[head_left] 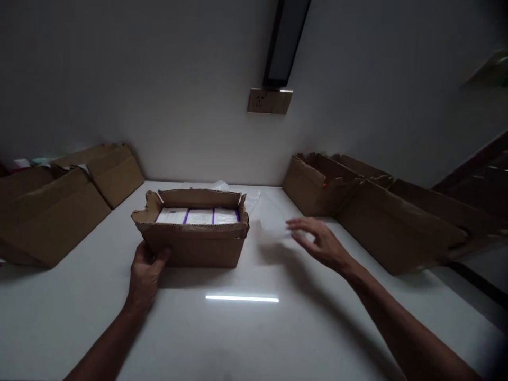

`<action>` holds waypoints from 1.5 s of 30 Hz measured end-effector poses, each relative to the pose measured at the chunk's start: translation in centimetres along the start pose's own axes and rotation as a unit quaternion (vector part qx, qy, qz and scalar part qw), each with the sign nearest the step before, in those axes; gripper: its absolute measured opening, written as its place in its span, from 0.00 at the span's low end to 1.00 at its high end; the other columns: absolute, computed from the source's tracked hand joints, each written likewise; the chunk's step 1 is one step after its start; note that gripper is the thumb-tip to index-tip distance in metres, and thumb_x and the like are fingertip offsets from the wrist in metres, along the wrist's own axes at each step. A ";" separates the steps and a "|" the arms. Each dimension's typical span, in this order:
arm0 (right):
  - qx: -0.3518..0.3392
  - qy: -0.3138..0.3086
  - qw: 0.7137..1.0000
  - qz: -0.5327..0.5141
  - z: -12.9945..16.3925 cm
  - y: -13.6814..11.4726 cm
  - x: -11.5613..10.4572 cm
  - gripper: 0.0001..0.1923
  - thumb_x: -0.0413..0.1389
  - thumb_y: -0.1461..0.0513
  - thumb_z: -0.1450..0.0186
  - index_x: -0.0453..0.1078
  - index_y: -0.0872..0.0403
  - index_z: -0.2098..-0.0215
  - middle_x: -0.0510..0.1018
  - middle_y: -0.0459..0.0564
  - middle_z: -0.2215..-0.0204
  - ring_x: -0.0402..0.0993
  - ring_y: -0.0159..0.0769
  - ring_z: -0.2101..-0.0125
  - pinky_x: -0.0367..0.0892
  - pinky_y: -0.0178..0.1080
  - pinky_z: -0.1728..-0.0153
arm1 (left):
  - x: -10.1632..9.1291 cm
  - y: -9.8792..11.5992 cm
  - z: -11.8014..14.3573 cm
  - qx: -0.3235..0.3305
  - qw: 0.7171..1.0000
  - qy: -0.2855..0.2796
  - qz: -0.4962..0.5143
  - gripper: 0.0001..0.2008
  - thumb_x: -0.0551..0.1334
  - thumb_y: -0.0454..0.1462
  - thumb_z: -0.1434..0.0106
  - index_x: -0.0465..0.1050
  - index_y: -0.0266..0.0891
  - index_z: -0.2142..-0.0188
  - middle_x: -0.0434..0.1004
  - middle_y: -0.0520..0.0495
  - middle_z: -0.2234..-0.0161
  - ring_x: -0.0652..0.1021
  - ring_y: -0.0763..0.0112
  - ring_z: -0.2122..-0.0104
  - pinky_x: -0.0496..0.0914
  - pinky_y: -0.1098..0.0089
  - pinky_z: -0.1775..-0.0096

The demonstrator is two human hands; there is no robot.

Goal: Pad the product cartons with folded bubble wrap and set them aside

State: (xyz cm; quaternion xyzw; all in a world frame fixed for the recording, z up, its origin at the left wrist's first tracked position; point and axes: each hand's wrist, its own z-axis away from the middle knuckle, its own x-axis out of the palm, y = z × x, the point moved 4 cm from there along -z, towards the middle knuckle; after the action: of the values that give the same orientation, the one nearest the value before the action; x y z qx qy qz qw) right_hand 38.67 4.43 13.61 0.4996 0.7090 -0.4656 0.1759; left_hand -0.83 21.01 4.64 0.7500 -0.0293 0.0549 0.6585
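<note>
An open cardboard box point(194, 246) with ragged top edges stands on the white table, holding white packs with purple edges point(200, 216). My left hand point(146, 272) grips the lower left corner of this box, thumb on its front face. To the right of the box, my right hand point(317, 241) is raised above the table, its fingertips pinching the edge of a thin, translucent plastic sheet point(272, 219). Motion blurs the sheet, so I cannot tell whether it is a bag. Behind the box lies more clear plastic point(220, 185), partly hidden.
Cardboard boxes line the left side, one nearer point(51, 222) and one farther back point(115, 174). More open boxes stand on the right, a back one point(305, 188) and a longer one point(397, 227). A wall socket point(270, 101) sits below a dark panel point(286, 45).
</note>
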 end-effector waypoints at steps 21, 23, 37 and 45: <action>0.138 -0.113 0.983 -0.039 -0.3 -0.8 7.2 0.27 0.58 0.60 0.38 0.69 0.51 0.40 0.74 0.54 0.42 0.72 0.45 0.46 0.70 0.44 0.50 | 6.6 -2.5 -3.9 0.024 0.994 -0.097 -0.042 0.27 0.67 0.33 0.46 0.64 0.38 0.47 0.77 0.41 0.52 0.77 0.62 0.50 0.68 0.59 0.43; 0.190 -0.083 0.978 0.019 0.2 1.9 5.8 0.21 0.58 0.60 0.38 0.74 0.55 0.47 0.79 0.58 0.50 0.75 0.48 0.52 0.69 0.47 0.51 | 6.8 -2.8 -3.7 0.027 0.993 -0.104 -0.049 0.27 0.66 0.32 0.46 0.63 0.37 0.47 0.77 0.39 0.51 0.78 0.62 0.51 0.69 0.57 0.43; 0.184 0.021 0.979 -0.089 0.8 3.6 4.2 0.14 0.57 0.51 0.40 0.71 0.54 0.73 0.75 0.47 0.76 0.70 0.34 0.73 0.65 0.37 0.71 | 3.9 -1.2 4.3 0.087 0.976 -0.114 -0.163 0.34 0.63 0.36 0.40 0.55 0.39 0.36 0.57 0.34 0.34 0.62 0.49 0.34 0.56 0.46 0.34; 0.006 -0.050 0.972 -0.229 9.2 -11.2 -2.3 0.06 0.57 0.61 0.32 0.71 0.50 0.68 0.80 0.47 0.68 0.77 0.35 0.66 0.71 0.38 0.63 | 7.8 4.0 14.1 0.273 0.883 -0.332 -0.190 0.47 0.67 0.37 0.41 0.39 0.47 0.29 0.50 0.38 0.30 0.57 0.51 0.31 0.59 0.47 0.35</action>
State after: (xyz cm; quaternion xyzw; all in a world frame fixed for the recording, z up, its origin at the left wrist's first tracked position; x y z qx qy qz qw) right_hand 27.89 -5.23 16.05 0.3014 0.7919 -0.5223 0.0964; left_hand 7.05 6.74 7.72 0.8653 -0.0874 -0.3180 0.3775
